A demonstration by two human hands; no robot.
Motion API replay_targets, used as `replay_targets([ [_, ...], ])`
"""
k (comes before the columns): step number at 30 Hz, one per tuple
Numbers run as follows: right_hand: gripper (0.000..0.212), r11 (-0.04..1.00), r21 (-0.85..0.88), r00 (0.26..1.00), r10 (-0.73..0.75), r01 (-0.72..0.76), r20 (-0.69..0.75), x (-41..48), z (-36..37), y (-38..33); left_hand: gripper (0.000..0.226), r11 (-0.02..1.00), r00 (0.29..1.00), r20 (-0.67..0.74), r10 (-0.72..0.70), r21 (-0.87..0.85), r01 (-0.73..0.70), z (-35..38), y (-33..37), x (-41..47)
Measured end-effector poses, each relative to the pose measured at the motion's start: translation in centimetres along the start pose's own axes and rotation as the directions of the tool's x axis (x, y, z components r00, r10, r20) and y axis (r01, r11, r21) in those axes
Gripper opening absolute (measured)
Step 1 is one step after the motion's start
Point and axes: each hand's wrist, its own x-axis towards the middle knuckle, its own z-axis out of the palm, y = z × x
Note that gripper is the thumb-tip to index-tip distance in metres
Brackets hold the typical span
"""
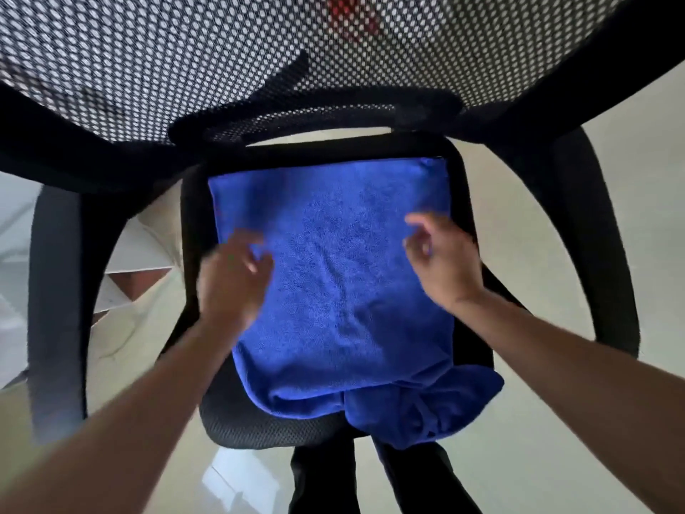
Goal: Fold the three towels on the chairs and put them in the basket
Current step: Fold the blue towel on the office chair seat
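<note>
We've got our L hand point(231, 276) at the left edge of the blue towel point(333, 298), too blurred to tell its grip. R hand point(444, 261) hovers w/ fingers loosely curled, holding nothing. Towel lies flat on the chair seat point(237, 421), near end bunched.

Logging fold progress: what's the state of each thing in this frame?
Blue fleecy towel: spread flat on seat, near end bunched over the front edge.
Black mesh office chair: upright, towel on its seat.
Left hand: blurred, fingers relaxed on towel.
Right hand: loosely curled, gripping nothing.
</note>
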Motion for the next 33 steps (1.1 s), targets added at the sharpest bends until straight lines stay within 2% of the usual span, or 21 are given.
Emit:
replay_targets([
  [1,0.031,0.994,0.055,0.990,0.089,-0.095,0.111,-1.4,0.5,0.8,0.017,0.998,0.996,0.087,-0.028,0.051,0.024,0.4,-0.7,-1.9],
  [2,0.030,0.977,0.089,0.970,0.178,-0.195,0.165,-2.6,0.7,1.9,0.024,0.992,0.989,0.112,-0.096,0.091,0.086,0.4,-2.1,-3.3],
  [4,0.027,0.938,0.109,0.941,0.317,-0.330,0.116,-4.2,0.2,4.0,0.030,0.971,0.974,0.039,-0.223,0.102,0.218,-0.3,-4.8,-5.2],
  [6,0.027,0.910,0.136,0.920,0.389,-0.393,0.057,-6.1,-1.0,5.0,0.028,0.949,0.951,-0.055,-0.304,0.065,0.308,-1.7,-5.9,-7.4],
  [9,0.027,0.905,0.127,0.913,0.408,-0.406,0.014,-10.0,-2.4,5.2,0.018,0.888,0.887,-0.028,-0.460,-0.030,0.459,-2.1,-5.5,-10.8],
  [11,0.023,0.892,0.099,0.897,0.436,-0.441,0.069,-13.0,-3.0,5.4,0.025,0.754,0.780,0.115,-0.615,-0.203,0.625,-1.5,-4.3,-12.9],
  [13,0.025,0.892,-0.009,0.876,0.446,-0.453,0.185,-16.0,-3.2,5.7,0.035,0.531,0.626,0.330,-0.707,-0.337,0.777,-0.3,-2.8,-15.5],
  [15,0.038,0.898,-0.188,0.851,0.438,-0.399,0.289,-17.8,-3.0,5.4,0.040,0.396,0.495,0.470,-0.731,-0.298,0.868,1.3,-1.7,-17.1],
  [16,0.045,0.896,-0.261,0.844,0.431,-0.360,0.319,-18.3,-2.7,5.1,0.040,0.352,0.449,0.497,-0.743,-0.280,0.893,2.1,-1.1,-17.8],
  [18,0.047,0.898,-0.318,0.849,0.407,-0.305,0.335,-18.5,-1.9,4.6,0.038,0.267,0.403,0.515,-0.757,-0.320,0.909,3.6,-0.9,-18.7],
  [20,0.031,0.902,-0.335,0.852,0.388,-0.273,0.351,-17.8,-1.1,4.2,0.026,0.176,0.369,0.530,-0.763,-0.379,0.908,4.3,-0.8,-19.3],
  [22,0.029,0.914,-0.266,0.815,0.397,-0.306,0.423,-16.7,-0.4,4.0,0.012,0.116,0.390,0.542,-0.744,-0.470,0.875,4.2,-0.6,-19.5],
  [24,0.036,0.918,-0.049,0.810,0.371,-0.393,0.455,-15.2,-0.3,4.0,0.006,0.129,0.452,0.506,-0.735,-0.550,0.825,3.8,-0.5,-18.9],
  [26,0.039,0.845,0.181,0.811,0.389,-0.503,0.436,-13.7,-0.9,3.9,0.006,0.158,0.522,0.449,-0.725,-0.629,0.761,3.2,-0.4,-17.3],
  [28,0.030,0.742,0.308,0.783,0.451,-0.595,0.427,-12.8,-1.7,3.9,0.004,0.183,0.590,0.407,-0.698,-0.695,0.696,2.5,0.3,-15.5],
  [29,0.024,0.743,0.297,0.782,0.464,-0.600,0.417,-12.4,-1.9,4.1,0.004,0.185,0.611,0.396,-0.686,-0.717,0.672,2.3,0.7,-14.5],
  [30,0.023,0.789,0.211,0.788,0.471,-0.577,0.396,-12.3,-2.1,4.4,0.004,0.180,0.622,0.393,-0.677,-0.732,0.657,2.3,1.0,-13.7],
  [32,0.033,0.865,-0.015,0.810,0.474,-0.501,0.346,-12.5,-2.4,4.5,0.011,0.142,0.621,0.419,-0.663,-0.744,0.653,2.5,1.4,-12.8],
  [33,0.044,0.866,-0.057,0.811,0.486,-0.496,0.327,-12.7,-2.4,4.3,0.015,0.111,0.611,0.446,-0.654,-0.742,0.661,2.8,1.5,-12.6],
])
